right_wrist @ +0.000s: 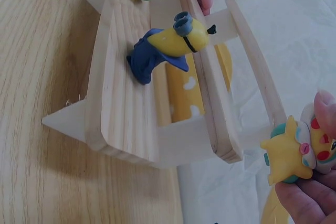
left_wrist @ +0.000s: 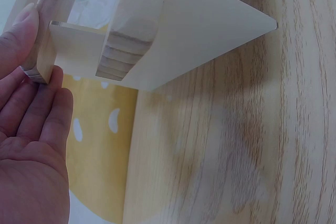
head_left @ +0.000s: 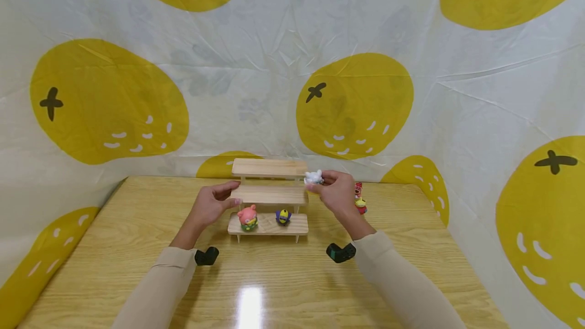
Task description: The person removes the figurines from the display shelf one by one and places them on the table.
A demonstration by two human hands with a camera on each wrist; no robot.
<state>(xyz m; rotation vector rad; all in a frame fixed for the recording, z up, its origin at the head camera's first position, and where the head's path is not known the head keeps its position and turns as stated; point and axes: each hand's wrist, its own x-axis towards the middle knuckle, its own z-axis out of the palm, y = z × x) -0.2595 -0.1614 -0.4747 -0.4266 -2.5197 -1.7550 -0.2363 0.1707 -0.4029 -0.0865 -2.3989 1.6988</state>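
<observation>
Right hand (head_left: 339, 194): grasping one small figurine (right_wrist: 289, 153), yellow-bodied, with a white hood, red cheeks and teal at the back, pinched between thumb and fingers; the figurine sits off the fingertips, just beside the right end of the top tier (head_left: 269, 167), contact with the wood not discernible. Left hand (head_left: 207, 207): grasping one three-tier stand (head_left: 270, 195), pale wood, by the left end of its middle tier (head_left: 279, 197), thumb on one side of the board, fingers on the other. Just right of the left thumb and nearer the wearer: one pink figure (head_left: 247, 215) with green lower part, standing on the lowest tier (head_left: 265, 225). Between the two hands, on the same tier: one yellow figure (right_wrist: 184, 38) in dark blue, with goggles. Beyond the right hand, close to its outer side, partly hidden: one red figure (head_left: 358, 188), and just in front of it one yellow-and-red figure (head_left: 361, 205). Below each hand, at the inner side of the cuff: one black fitting, left (head_left: 207, 256) and right (head_left: 340, 253). Beneath both hands: one wood-grained table (head_left: 274, 278). Behind the grips: one white cloth (head_left: 247, 100) with large yellow fruit shapes.
</observation>
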